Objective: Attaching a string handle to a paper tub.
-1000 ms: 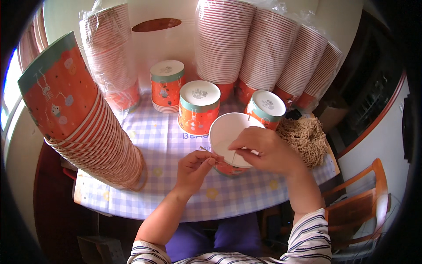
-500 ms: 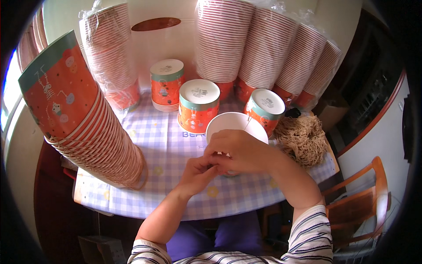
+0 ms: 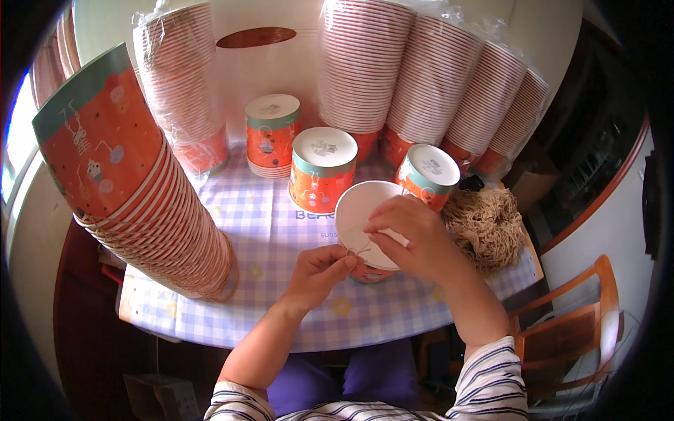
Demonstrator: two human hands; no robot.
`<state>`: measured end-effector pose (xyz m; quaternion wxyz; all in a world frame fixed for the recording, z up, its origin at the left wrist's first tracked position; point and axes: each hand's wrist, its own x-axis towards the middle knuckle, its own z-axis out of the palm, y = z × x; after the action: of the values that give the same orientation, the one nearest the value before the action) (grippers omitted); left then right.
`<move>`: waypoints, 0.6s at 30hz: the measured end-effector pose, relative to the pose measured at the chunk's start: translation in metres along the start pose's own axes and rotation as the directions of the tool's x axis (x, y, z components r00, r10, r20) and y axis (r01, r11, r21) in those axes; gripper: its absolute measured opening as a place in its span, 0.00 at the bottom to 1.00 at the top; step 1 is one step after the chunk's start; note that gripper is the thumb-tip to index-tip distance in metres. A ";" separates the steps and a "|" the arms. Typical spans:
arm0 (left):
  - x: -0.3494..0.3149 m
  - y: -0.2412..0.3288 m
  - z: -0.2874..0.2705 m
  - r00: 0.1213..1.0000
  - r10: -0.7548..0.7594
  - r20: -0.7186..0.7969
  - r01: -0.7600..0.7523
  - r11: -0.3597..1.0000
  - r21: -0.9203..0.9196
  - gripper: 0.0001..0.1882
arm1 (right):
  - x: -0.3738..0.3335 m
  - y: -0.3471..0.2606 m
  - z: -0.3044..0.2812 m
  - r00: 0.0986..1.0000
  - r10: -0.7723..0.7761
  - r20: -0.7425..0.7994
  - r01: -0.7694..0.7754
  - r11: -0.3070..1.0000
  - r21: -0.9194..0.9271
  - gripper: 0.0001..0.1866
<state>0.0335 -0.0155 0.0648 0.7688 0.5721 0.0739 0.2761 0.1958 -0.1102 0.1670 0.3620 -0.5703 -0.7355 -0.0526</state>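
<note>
In front of me an orange paper bucket (image 3: pixel 354 203) with a white inside stands with its mouth tilted toward me. At its near left rim, my left hand (image 3: pixel 319 275) pinches a thin tan string (image 3: pixel 361 250) between thumb and forefinger; a small loop and a loose end stick up there. My right hand (image 3: pixel 414 235) hangs over the bucket's mouth, thumb and fingers apart, with nothing visible between them. To its right lies a tangled heap of tan string (image 3: pixel 484 228).
Upside-down buckets (image 3: pixel 323 151) stand on the checked tablecloth (image 3: pixel 267 316) beyond my hands. At left leans a tall bucket stack (image 3: pixel 161 217) with strings along its rims. Plastic-wrapped stacks (image 3: pixel 368 63) line the back. A wooden chair (image 3: pixel 569 323) is at right.
My hands were together at the bucket's near rim. My right hand has drawn away up and to the right, and its fingers have spread, while my left hand stays at the rim.
</note>
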 end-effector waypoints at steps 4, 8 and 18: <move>0.001 0.000 0.002 1.000 0.016 -0.004 -0.016 1.000 0.010 0.08 | -0.012 -0.013 -0.006 0.999 0.001 0.046 0.001 0.999 -0.047 0.09; 0.002 -0.001 0.001 1.000 0.016 -0.009 -0.017 1.000 -0.006 0.08 | -0.011 -0.020 -0.005 0.993 -0.065 0.100 0.083 0.978 -0.193 0.14; 0.002 0.003 0.002 1.000 0.015 0.004 -0.015 1.000 -0.006 0.08 | -0.018 -0.008 0.009 0.981 -0.164 0.101 0.186 0.943 -0.276 0.10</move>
<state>0.0349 -0.0152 0.0682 0.7684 0.5710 0.0672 0.2811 0.1863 -0.1225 0.1522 0.2418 -0.5503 -0.7814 -0.1677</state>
